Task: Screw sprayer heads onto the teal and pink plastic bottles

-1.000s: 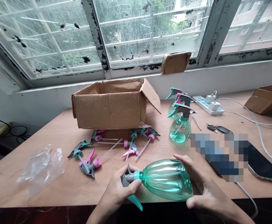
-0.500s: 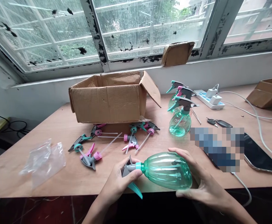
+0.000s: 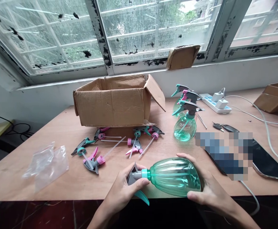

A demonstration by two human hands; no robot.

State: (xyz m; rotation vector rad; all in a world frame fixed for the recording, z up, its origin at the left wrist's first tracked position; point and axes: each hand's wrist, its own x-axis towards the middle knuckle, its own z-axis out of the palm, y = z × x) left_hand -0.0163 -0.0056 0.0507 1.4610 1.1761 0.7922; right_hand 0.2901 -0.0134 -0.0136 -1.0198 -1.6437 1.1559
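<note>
A clear green spray bottle [image 3: 175, 176] lies sideways in the air over the table's front edge, held between both hands. Its grey and teal spray head [image 3: 136, 178] sits on the neck, with the teal trigger pointing down. My left hand [image 3: 126, 187] wraps round the spray head and collar, thumb on the teal ring. At the other end, my right hand [image 3: 205, 187] cups the base, fingers behind and thumb in front. Several loose spray heads [image 3: 94, 162] with pink or teal collars and dip tubes lie beyond my left hand.
An open cardboard box [image 3: 112, 106] stands at the back. Assembled spray bottles [image 3: 185, 127] stand right of it, near a power strip [image 3: 216, 103] and keys [image 3: 227, 128]. Clear plastic bags [image 3: 50, 167] lie left, a phone [image 3: 271, 159] right. A second box [image 3: 275, 97] sits far right.
The view has shifted slightly. Both hands still hold the spray bottle sideways; my right thumb and fingers have moved a little on the base.
</note>
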